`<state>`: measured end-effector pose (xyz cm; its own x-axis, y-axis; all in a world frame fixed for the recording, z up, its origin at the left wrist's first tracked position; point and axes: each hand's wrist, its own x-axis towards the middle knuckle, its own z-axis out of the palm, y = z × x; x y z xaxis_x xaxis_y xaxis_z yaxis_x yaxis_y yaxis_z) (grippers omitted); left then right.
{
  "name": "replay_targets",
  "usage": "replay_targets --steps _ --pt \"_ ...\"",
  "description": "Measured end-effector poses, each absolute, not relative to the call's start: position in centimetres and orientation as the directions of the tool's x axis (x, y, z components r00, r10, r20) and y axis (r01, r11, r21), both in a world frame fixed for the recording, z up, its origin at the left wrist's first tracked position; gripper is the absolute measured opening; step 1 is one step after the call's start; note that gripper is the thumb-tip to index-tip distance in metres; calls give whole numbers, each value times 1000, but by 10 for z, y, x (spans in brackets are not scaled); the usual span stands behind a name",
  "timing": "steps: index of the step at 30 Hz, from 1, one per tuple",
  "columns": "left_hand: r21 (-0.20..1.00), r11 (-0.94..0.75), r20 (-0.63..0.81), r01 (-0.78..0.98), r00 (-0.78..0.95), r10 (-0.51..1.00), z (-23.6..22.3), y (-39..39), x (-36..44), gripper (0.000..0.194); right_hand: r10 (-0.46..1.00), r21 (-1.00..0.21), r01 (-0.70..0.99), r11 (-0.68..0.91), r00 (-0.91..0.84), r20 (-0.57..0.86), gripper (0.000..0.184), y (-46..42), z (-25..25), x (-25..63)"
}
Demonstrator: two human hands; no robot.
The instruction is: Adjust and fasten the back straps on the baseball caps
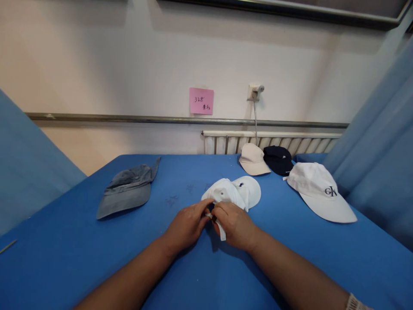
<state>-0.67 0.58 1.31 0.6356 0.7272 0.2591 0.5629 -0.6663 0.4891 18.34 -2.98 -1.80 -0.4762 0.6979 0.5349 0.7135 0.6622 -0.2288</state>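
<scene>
A white baseball cap [226,191] with a small dark emblem lies on the blue table [106,267], its brim turned to the right. My left hand [191,224] and my right hand [235,221] meet at the cap's near edge, fingers closed on its back strap [221,230]. The loose white strap end hangs below my right fingers. A small dark gap and a bit of the strap show between my fingertips; the fastening itself is mostly hidden by them.
A grey-blue cap [127,189] sits at the left. Toward the back right are a beige cap [253,159], a dark navy cap [278,159] and a larger white cap [318,189]. A thin stick [8,246] lies at the left edge. Blue curtains [383,150] flank the table.
</scene>
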Motion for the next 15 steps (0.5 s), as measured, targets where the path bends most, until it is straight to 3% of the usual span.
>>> replay_targets --steps 5,9,12,15 --pt "610 -616 247 498 618 746 13 6 -7 34 712 -318 677 664 -443 545 26 -32 -13 184" --pt "715 -591 304 374 595 744 9 9 -12 23 649 -427 518 741 -393 652 36 -36 -5 191" --pt "718 -598 324 357 588 741 9 11 -14 25 623 -485 439 756 -255 740 39 -42 -3 201" --pt "663 -628 329 406 596 732 11 10 -13 27 569 -459 491 740 -93 817 29 -47 -1 207"
